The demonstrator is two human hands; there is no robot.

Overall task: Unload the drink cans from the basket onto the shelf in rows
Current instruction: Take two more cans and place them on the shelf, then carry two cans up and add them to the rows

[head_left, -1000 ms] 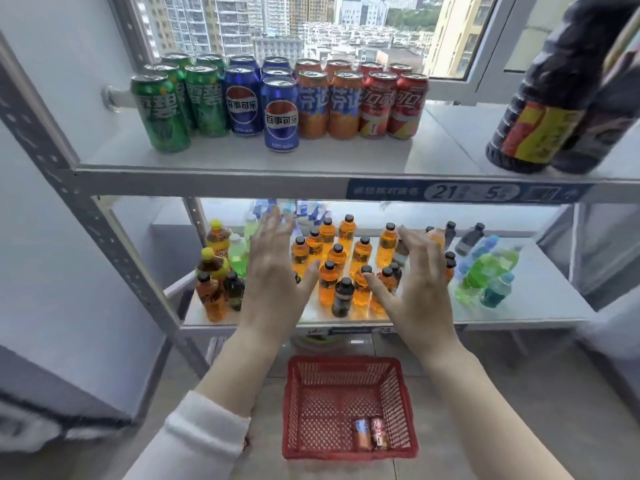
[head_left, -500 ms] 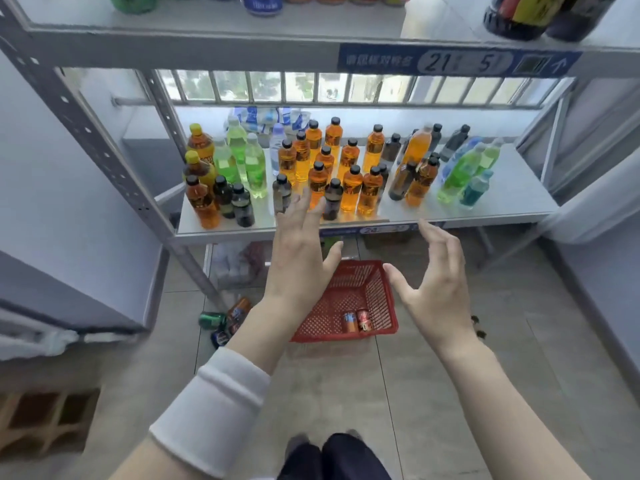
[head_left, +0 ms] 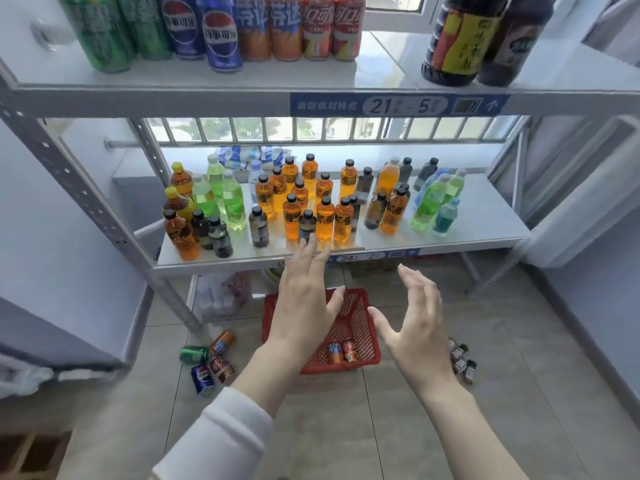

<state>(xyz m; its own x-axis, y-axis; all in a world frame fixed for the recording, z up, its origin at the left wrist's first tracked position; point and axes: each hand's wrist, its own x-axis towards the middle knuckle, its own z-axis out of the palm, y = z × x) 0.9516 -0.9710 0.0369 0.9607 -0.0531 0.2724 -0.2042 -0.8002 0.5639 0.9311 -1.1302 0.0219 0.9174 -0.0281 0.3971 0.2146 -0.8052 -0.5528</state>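
Low in the middle of the frame, a red basket [head_left: 366, 329] sits on the floor with two cans [head_left: 335, 354] lying inside it. Over it, the left hand [head_left: 304, 296] and the right hand [head_left: 415, 329] reach out, fingers straight and spread, holding nothing. Along the top of the frame, more cans [head_left: 221, 32] stand in rows on the top shelf [head_left: 384, 69].

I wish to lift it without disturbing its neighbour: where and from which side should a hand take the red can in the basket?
Probably from above, through the open top of the basket, since mesh walls surround it. Grip the red can round its upper end: the orange can sits close against its left side, so only the top and right side are free.
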